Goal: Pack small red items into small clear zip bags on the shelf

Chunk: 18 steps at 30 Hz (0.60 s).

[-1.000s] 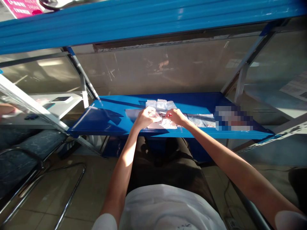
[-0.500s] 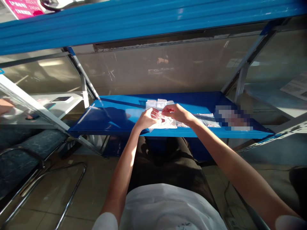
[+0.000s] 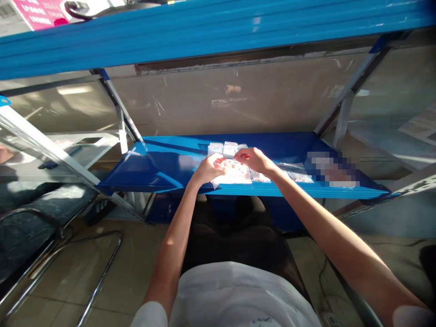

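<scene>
My left hand (image 3: 208, 170) is at the near edge of the blue shelf, beside clear plastic bags. Its fingers curl inward, and whatever they pinch is too small and glare-lit to name. To its right, my right hand (image 3: 256, 160) is raised just over the bags with fingertips drawn together; I cannot make out what is in them. Between and below both hands lies a sunlit clear bag (image 3: 238, 175) with small reddish bits on or in it. Behind it, several zip bags (image 3: 230, 148) lie side by side. More clear bags (image 3: 299, 172) lie right of my right wrist.
The blue shelf (image 3: 163, 156) is framed by metal posts. A blue upper beam (image 3: 218, 32) crosses above my hands. A pixelated patch (image 3: 332, 170) covers something at the shelf's right end. At left are a white side table (image 3: 91, 152) and a chrome-framed chair (image 3: 102, 272).
My right hand has shifted slightly right, widening the gap to my left hand. My left hand stays nearly in place. The camera view has tilted a little.
</scene>
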{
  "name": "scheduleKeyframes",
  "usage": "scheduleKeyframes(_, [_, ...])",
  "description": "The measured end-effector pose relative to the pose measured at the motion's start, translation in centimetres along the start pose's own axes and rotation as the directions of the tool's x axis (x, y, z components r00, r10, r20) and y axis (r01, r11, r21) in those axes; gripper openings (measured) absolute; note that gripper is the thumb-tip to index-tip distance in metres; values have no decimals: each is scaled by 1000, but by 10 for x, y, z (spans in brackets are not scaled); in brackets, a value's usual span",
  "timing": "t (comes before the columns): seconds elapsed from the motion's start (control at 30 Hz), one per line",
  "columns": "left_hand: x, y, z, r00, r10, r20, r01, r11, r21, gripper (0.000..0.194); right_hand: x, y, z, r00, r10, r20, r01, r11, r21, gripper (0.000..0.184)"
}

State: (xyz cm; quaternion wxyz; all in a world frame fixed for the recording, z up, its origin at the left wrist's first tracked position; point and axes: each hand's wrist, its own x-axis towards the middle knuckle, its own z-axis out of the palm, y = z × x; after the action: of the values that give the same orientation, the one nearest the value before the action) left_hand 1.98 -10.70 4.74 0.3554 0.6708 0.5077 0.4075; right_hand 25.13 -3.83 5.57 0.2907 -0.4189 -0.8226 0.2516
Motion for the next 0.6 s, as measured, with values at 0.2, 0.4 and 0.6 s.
scheduleKeyframes(0.2, [3, -5, -1, 999, -35, -18, 35, 999, -11, 67, 5, 29, 25, 1000, 27, -8, -28, 954, -299, 16])
scheduleKeyframes(0.4, [6, -5, 0, 994, -104, -43, 102, 993, -59, 59, 8, 38, 38, 1000, -2, 31, 13, 932, -363, 20])
scheduleKeyframes(0.6, [5, -9, 0, 998, -46, -39, 44, 998, -55, 55, 9, 46, 44, 999, -5, 40, 20, 929, -370, 21])
